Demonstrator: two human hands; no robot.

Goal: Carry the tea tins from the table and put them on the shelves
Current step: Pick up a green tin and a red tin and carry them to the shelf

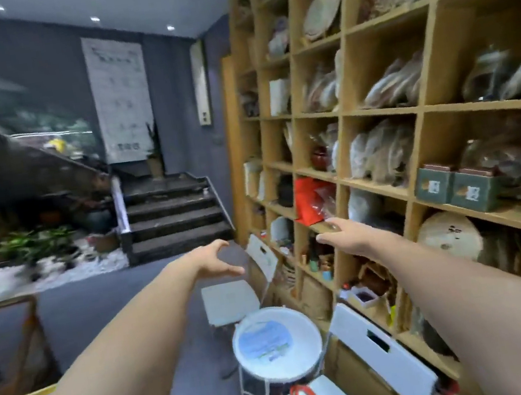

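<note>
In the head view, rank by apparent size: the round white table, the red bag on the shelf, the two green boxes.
1. round white table, though nearest the camera
2. red bag
3. green boxes and, alike, unranked

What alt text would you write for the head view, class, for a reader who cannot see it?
Both bare arms stretch forward, left hand and right hand open and empty, beside a tall wooden shelf unit packed with wrapped goods. Below stand a small round white table and white chairs; stairs rise behind.
</note>
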